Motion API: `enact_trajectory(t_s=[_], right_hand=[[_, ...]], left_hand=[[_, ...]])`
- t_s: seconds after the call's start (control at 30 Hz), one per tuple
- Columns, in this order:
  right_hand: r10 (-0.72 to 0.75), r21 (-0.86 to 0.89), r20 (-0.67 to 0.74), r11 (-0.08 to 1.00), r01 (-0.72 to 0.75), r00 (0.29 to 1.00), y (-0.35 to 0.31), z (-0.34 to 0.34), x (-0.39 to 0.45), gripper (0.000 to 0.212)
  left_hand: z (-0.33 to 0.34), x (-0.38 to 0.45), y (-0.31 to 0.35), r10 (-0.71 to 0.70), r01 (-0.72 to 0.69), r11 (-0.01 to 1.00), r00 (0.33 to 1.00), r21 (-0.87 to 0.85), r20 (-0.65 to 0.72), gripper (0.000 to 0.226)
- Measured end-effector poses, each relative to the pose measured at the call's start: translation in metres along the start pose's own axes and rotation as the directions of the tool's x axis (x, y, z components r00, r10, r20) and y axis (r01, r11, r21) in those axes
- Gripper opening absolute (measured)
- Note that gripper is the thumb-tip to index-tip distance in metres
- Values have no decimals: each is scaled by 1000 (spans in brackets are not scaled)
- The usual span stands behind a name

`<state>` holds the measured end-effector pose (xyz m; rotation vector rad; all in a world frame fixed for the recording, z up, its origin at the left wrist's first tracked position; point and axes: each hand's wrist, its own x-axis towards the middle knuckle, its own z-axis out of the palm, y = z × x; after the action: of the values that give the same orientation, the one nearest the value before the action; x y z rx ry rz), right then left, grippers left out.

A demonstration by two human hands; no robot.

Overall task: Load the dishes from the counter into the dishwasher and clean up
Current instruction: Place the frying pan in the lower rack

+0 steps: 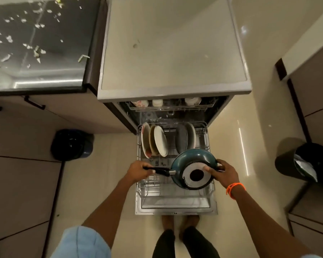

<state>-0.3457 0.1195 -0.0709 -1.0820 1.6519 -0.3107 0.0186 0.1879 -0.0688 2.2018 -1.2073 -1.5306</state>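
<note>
A teal frying pan point(186, 157) hangs upside down and tilted over the dishwasher's pulled-out lower rack point(175, 196). My left hand point(140, 170) grips its black handle point(161, 171). My right hand point(225, 173) holds the pan's rim, thumb on the silver base. Three plates point(154, 141) stand upright at the rack's left, and two grey dishes point(186, 137) stand at the back right. Cups point(158, 102) sit in the upper rack under the dishwasher's top.
The open dishwasher door point(175, 211) lies flat at my feet. A dark counter point(35, 43) at the upper left carries scattered food scraps. A black-bagged bin point(71, 145) stands on the floor at left, another bin point(302, 161) at right. Cabinets line both sides.
</note>
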Motion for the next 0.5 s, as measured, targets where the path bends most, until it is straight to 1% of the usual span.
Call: enact_trajectory(t_s=[0.07,0.13,0.23,0.27,0.33,0.4,0.5], right_hand=[[11,4,-25,1000,-10,1000,10,8,8,72],[26,-4,-36,1000,-26,999,28,29,32,75],[30,-13,-22,999,-30,999,56,61,67,79],[37,-21,-13,999,-37,999,68,72,77,79],[55,-26,-13,998,-55,998,97,87,94,78],[69,-29,-21,997,-70,997,124,96,104,77],[91,-33,16,995,-91,996,173,109,120,74]], left_hand=[[14,14,-11,-10,9,1000,997,-10,-74,11],[32,41,-37,-12,8,1000,989,-27,-145,16],[60,73,-85,0,6,1000,973,27,-232,16],[71,82,-102,-11,15,1000,970,14,-241,16],[96,101,-134,-15,22,999,976,30,-219,16],[118,115,-161,-13,29,996,983,86,-182,14],[148,133,-201,-4,21,983,996,182,-92,20]])
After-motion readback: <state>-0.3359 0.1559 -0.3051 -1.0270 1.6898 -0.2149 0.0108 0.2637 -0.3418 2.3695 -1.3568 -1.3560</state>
